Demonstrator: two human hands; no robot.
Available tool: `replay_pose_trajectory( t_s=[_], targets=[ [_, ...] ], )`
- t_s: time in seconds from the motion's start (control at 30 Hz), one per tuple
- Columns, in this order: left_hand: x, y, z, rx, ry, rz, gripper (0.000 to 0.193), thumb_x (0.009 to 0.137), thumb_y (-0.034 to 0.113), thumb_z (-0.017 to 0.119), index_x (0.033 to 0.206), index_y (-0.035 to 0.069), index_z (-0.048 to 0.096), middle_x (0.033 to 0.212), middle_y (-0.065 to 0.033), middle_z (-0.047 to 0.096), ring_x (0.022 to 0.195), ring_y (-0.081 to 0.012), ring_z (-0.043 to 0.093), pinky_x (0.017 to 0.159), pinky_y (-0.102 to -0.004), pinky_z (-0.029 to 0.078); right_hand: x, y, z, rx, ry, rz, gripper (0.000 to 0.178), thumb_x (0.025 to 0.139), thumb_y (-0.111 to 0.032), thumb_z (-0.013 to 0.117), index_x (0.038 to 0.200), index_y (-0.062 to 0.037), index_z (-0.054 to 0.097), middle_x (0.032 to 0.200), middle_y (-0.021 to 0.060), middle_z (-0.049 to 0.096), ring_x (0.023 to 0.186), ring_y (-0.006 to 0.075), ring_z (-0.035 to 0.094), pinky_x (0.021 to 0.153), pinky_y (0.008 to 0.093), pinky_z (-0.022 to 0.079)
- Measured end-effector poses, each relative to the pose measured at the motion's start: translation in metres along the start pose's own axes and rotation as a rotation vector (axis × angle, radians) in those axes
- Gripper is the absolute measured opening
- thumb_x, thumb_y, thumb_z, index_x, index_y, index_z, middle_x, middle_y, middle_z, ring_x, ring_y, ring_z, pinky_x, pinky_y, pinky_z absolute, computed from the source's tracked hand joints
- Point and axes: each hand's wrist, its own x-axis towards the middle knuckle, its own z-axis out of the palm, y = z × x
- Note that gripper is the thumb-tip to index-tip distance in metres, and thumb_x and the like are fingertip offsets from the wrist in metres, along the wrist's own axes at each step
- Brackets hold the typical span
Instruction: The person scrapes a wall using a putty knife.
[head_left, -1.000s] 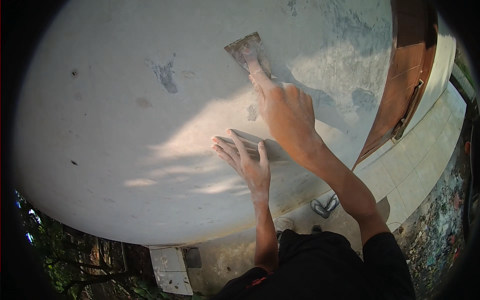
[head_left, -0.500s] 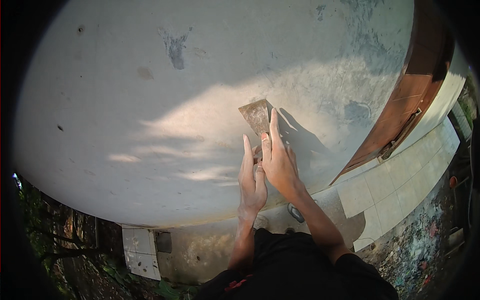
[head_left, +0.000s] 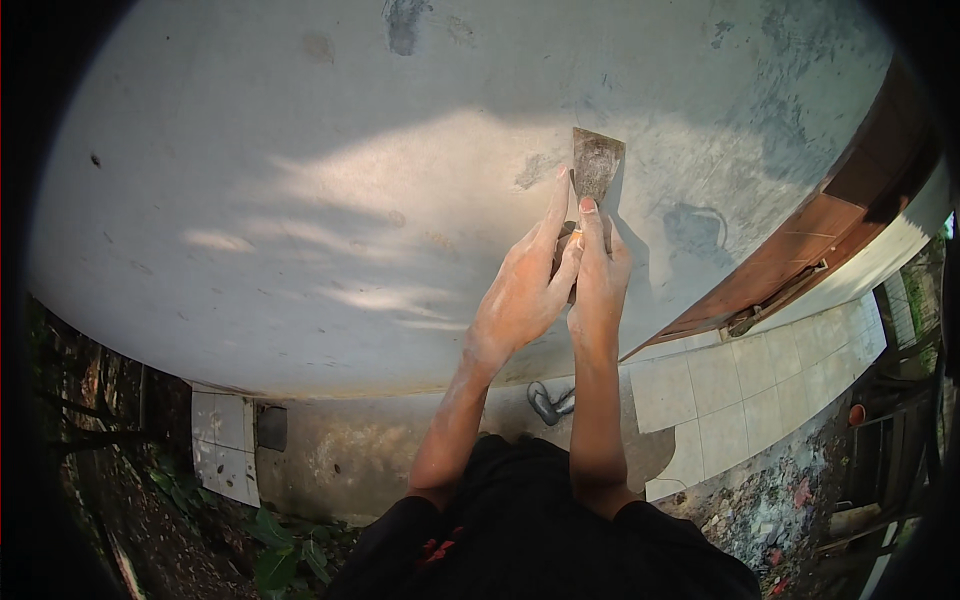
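Note:
A putty knife point(head_left: 597, 168) with a wide, stained metal blade is held up against the pale wall point(head_left: 330, 90). My right hand point(head_left: 602, 265) is closed on it, thumb pressed at the base of the blade. Just left of it, my left hand point(head_left: 520, 290) curls round the handle area, its index finger stretched along the blade's left side. A bit of orange shows between the two thumbs; most of the handle is hidden by my fingers. Pale dust coats both hands.
Grey patches point(head_left: 695, 228) mark the wall. A brown wooden door point(head_left: 780, 250) stands to the right. Below are a concrete ledge point(head_left: 350, 450), pale floor tiles point(head_left: 720, 385) and a pair of sandals point(head_left: 548, 402). Plants point(head_left: 285, 550) grow at lower left.
Both hands have moved up and right in the picture with the putty knife, and its blade has turned more upright. The view has shifted too. My left hand now sits closer against the right.

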Motion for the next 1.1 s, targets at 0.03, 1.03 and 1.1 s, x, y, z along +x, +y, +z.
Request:
replay_pose_trajectory(
  t_s=[0.03,1.03,1.1],
  targets=[
    [0.002,-0.001,0.005,0.035,-0.037,-0.054,0.068,0.1,0.011,0.045,0.158,0.01,0.009,0.105,-0.0251,0.067,0.089,-0.0301,0.065,0.09,-0.0404,0.048,0.002,0.001,-0.008,0.053,0.002,0.063,0.044,0.097,-0.035,0.063,0.091,0.0085,0.062,0.063,-0.0023,0.05,0.056,0.0053,0.043,0.05,0.0232,0.033],
    [0.002,0.023,0.08,0.216,0.724,-0.311,0.059,0.102,0.005,0.045,0.156,0.012,0.023,0.064,-0.0172,0.055,0.057,-0.0224,0.055,0.064,-0.0403,0.048,0.089,-0.056,-0.111,-0.809,-0.296,-0.853,0.027,0.092,-0.007,0.063,0.118,-0.003,0.069,0.112,0.0167,0.069,0.095,0.0249,0.068,0.081,0.0338,0.053],
    [0.002,0.018,0.09,0.223,0.807,-0.296,0.055,0.103,0.006,0.044,0.155,0.012,0.027,0.075,-0.0204,0.062,0.058,-0.0164,0.049,0.064,-0.0355,0.047,0.106,-0.062,-0.104,-0.75,-0.336,-1.025,0.028,0.092,-0.007,0.061,0.118,-0.004,0.069,0.117,0.0168,0.066,0.101,0.0273,0.066,0.085,0.0366,0.052]
  ],
)
